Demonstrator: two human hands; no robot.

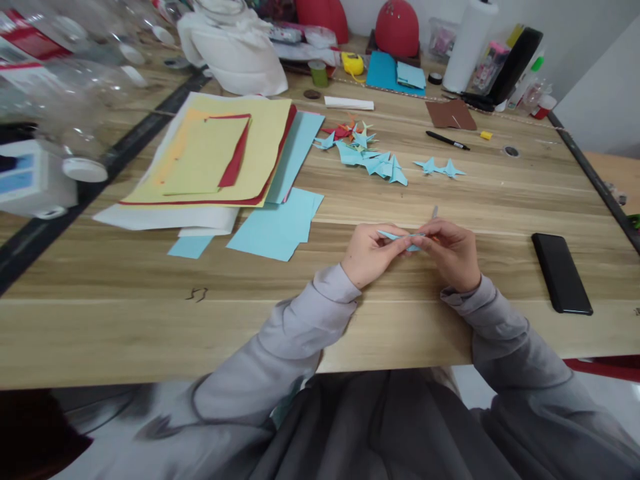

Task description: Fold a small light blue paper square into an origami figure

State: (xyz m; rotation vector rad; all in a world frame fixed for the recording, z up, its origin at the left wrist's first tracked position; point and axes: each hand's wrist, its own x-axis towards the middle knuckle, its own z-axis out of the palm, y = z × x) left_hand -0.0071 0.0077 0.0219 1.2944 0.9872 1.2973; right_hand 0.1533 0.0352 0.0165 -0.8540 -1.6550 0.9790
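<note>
Both my hands meet over the near middle of the table. My left hand (371,252) pinches a small folded piece of light blue paper (387,235) between thumb and fingers. From the other side my right hand (453,252) closes on the same paper, its fingertips hiding part of the folds. A thin grey tip (435,211) sticks up behind the right fingers, with a bit of orange below it; its kind is hidden. Beyond the hands lie folded blue paper cranes (440,167), and a cluster of blue paper cranes (373,162) with red and orange ones among them.
Left of my hands are blue sheets (275,223) and a stack of yellow paper (270,133). A black phone (562,273) lies at the right. Farther back are a pen (447,140), brown paper (451,115) and a yellow tape measure (353,63). Plastic bottles (85,153) crowd the far left.
</note>
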